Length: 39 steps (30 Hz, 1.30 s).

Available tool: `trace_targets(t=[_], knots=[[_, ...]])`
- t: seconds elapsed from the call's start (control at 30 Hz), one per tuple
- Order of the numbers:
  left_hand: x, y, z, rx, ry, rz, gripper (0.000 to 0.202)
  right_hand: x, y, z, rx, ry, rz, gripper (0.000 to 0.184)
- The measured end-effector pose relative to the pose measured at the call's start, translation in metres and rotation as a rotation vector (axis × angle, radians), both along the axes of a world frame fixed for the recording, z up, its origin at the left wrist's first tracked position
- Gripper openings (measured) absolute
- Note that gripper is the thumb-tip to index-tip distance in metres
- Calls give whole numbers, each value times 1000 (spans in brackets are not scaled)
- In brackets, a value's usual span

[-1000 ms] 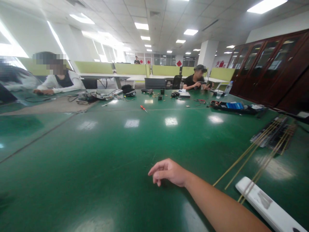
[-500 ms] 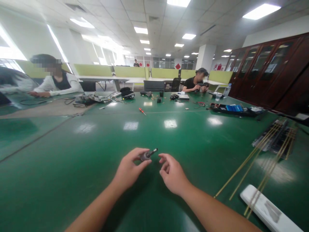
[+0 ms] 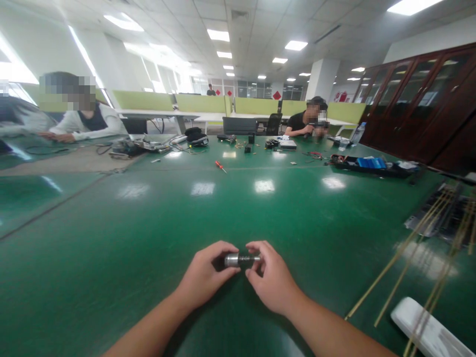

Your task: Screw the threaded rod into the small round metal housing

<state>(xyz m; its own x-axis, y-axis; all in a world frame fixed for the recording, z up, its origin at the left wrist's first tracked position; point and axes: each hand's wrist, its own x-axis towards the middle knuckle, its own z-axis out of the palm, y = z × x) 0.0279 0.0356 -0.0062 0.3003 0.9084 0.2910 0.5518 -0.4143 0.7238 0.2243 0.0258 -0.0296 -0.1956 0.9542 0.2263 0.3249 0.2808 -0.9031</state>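
Note:
Low over the green table, my left hand (image 3: 206, 270) pinches a small silver metal cylinder (image 3: 232, 260) between thumb and fingers. A dark, ridged stem runs from the cylinder to the right and ends in a thin bright tip; its exact kind is unclear. The piece lies about level. Around the tip, my right hand (image 3: 273, 275) curves with thumb and forefinger apart. Whether its inner fingers touch the tip is hidden from view.
The green table (image 3: 167, 213) spreads ahead. Beyond my hands lies a red screwdriver (image 3: 220, 166). On the right are thin brass-coloured rods (image 3: 394, 258), a white case (image 3: 427, 327) and a black tray (image 3: 372, 167). Co-workers sit at the left and far right.
Both hands have come slightly lower and nearer each other. The cylinder has turned from tilted up to about level, and its tip now reaches between my right thumb and fingers.

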Motion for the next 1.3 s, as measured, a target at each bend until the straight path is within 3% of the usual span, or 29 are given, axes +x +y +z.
trace_targets(t=[0.87, 1.3], knots=[[1, 0, -2, 15, -32, -20, 20, 3, -1, 11, -18, -38, 27, 16], [2, -2, -1, 55, -6, 3, 20, 5, 2, 9, -3, -38, 38, 12]])
